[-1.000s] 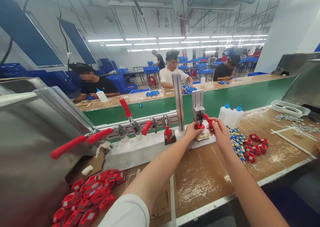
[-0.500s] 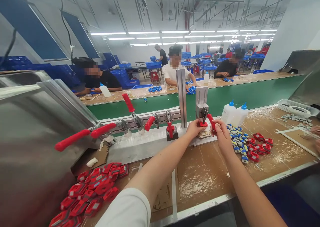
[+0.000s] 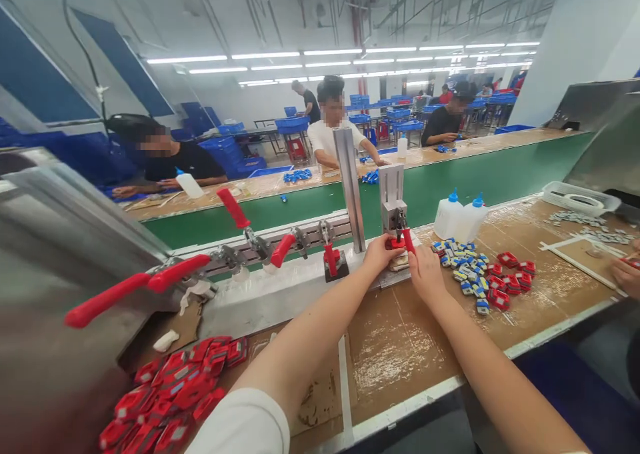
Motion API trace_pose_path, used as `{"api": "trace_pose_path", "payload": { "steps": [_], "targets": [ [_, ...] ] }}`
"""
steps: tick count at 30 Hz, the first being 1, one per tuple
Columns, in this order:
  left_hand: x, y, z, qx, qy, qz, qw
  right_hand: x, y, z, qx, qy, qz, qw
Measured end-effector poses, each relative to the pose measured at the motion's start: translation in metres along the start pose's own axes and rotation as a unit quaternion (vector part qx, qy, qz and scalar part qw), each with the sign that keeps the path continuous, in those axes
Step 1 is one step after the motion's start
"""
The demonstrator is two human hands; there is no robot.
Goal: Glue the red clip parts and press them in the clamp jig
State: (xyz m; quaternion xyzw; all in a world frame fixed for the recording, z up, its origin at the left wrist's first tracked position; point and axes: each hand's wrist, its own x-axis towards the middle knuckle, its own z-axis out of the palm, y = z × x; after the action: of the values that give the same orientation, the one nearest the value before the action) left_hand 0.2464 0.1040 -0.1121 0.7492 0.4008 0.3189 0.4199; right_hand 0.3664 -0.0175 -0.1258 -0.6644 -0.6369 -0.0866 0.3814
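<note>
Both hands meet at the small clamp (image 3: 397, 231) bolted to a grey metal block at about twelve o'clock from the person. Right hand (image 3: 424, 272) has its grip curled shut around the clamp's red handle (image 3: 409, 241), thumb and fingers wrapped so the lever can be swung. Left hand (image 3: 380, 254) rests just at nine o'clock of the clamp, fingertips pinching a small red part (image 3: 392, 243) under the clamp's foot; it seems placed there to steady the piece where the foot comes down, though the fingers hide much of it. A pale pad (image 3: 400, 262) lies beneath, touching the metal base.

At three o'clock of the hands, a loose scatter of small blue parts (image 3: 463, 267) and red parts (image 3: 505, 282) lies on the brown tabletop (image 3: 400, 354), near enough for the right hand. Two white bottles with blue caps (image 3: 459, 219) stand upright beyond them. At eight o'clock, a heap of red pieces (image 3: 170, 391) sits by the left elbow. A row of other red-handled clamps (image 3: 270, 247) runs away at ten o'clock along the metal rail. Across the green conveyor (image 3: 475, 174), other people sit at work. Another person's hand (image 3: 627, 274) shows at the far right edge.
</note>
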Motion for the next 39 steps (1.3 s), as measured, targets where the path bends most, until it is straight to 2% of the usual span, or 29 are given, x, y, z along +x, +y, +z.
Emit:
{"api": "trace_pose_path", "payload": {
  "steps": [4, 6, 8, 11, 14, 17, 19, 21, 23, 25, 26, 27, 28, 29, 31, 32, 35, 37, 39],
  "targets": [
    [-0.010, 0.019, -0.008, 0.077, -0.019, 0.003, 0.997, 0.005, 0.004, -0.002, -0.120, -0.039, -0.007, 0.992],
    [-0.023, 0.030, -0.019, 0.110, -0.026, 0.004, 0.994, 0.008, 0.014, -0.015, -0.131, -0.046, -0.017, 0.990],
    [-0.043, 0.040, -0.039, 0.154, -0.039, 0.013, 0.987, 0.012, 0.032, -0.032, -0.147, -0.065, 0.001, 0.987],
    [-0.087, 0.055, -0.079, 0.249, -0.088, 0.062, 0.963, 0.022, 0.062, -0.050, -0.182, -0.123, 0.048, 0.974],
    [-0.141, 0.071, -0.126, 0.285, -0.111, 0.095, 0.947, 0.040, 0.079, -0.050, -0.174, -0.148, 0.049, 0.972],
    [-0.198, 0.076, -0.176, 0.329, -0.054, 0.133, 0.933, 0.057, 0.080, -0.041, -0.153, -0.145, 0.052, 0.976],
    [-0.236, 0.069, -0.210, 0.364, -0.011, 0.131, 0.922, 0.061, 0.075, -0.037, -0.142, -0.132, 0.059, 0.979],
    [-0.276, 0.055, -0.242, 0.402, 0.027, 0.091, 0.911, 0.055, 0.065, -0.035, -0.100, -0.094, 0.059, 0.989],
    [-0.314, 0.039, -0.265, 0.432, 0.043, 0.026, 0.901, 0.038, 0.049, -0.035, 0.012, 0.000, 0.052, 0.999],
    [-0.348, 0.025, -0.277, 0.452, 0.035, -0.042, 0.890, 0.017, 0.022, -0.035, 0.151, 0.129, 0.039, 0.979],
    [-0.360, 0.019, -0.278, 0.461, 0.025, -0.071, 0.884, 0.007, 0.006, -0.036, 0.183, 0.178, 0.024, 0.967],
    [-0.370, 0.013, -0.278, 0.469, 0.018, -0.093, 0.878, -0.001, -0.013, -0.036, 0.201, 0.178, -0.021, 0.963],
    [-0.376, 0.007, -0.276, 0.481, 0.020, -0.109, 0.870, -0.007, -0.034, -0.035, 0.223, 0.158, -0.070, 0.959],
    [-0.380, 0.001, -0.273, 0.492, 0.016, -0.119, 0.862, -0.012, -0.056, -0.035, 0.244, 0.077, -0.155, 0.954],
    [-0.381, -0.010, -0.266, 0.504, 0.040, -0.143, 0.851, -0.019, -0.102, -0.031, 0.256, -0.097, -0.306, 0.912],
    [-0.380, -0.014, -0.262, 0.514, 0.050, -0.149, 0.844, -0.023, -0.123, -0.027, 0.244, -0.169, -0.353, 0.887],
    [-0.379, -0.018, -0.247, 0.555, 0.078, -0.148, 0.815, -0.033, -0.170, -0.009, 0.188, -0.303, -0.394, 0.847],
    [-0.384, -0.019, -0.237, 0.577, 0.096, -0.142, 0.798, -0.041, -0.184, 0.003, 0.162, -0.360, -0.389, 0.832],
    [-0.392, -0.021, -0.229, 0.583, 0.106, -0.138, 0.794, -0.048, -0.190, 0.012, 0.149, -0.395, -0.384, 0.821]
  ]
}}
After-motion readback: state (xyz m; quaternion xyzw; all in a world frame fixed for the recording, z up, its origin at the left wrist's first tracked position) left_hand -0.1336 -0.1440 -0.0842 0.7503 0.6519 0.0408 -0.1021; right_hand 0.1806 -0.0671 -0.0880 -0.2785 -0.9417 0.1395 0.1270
